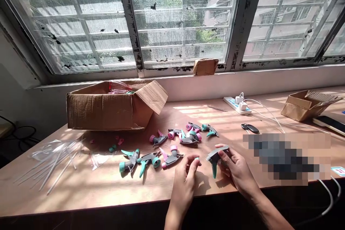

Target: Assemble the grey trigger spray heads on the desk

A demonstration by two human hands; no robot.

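My right hand (233, 167) grips a grey spray trigger head (215, 155) with a teal lever, its front end facing left. Just left of it, my left hand (187, 174) pinches a small teal and dark nozzle cap (198, 160) between thumb and fingers. Cap and trigger head are a short gap apart. Beyond my hands lie several more trigger heads: grey and teal ones (129, 161) to the left, a pink and grey one (172, 156) nearest my left hand, and a mixed cluster (191, 137) farther back.
Thin clear tubes (54, 167) and small loose caps (118, 140) lie on the left of the wooden table (107, 194). A large open cardboard box (99, 111) stands behind. Rightward are a power strip (237, 105), keys (250, 128), cables, a small box (299, 106) and a blurred-out item (285, 158).
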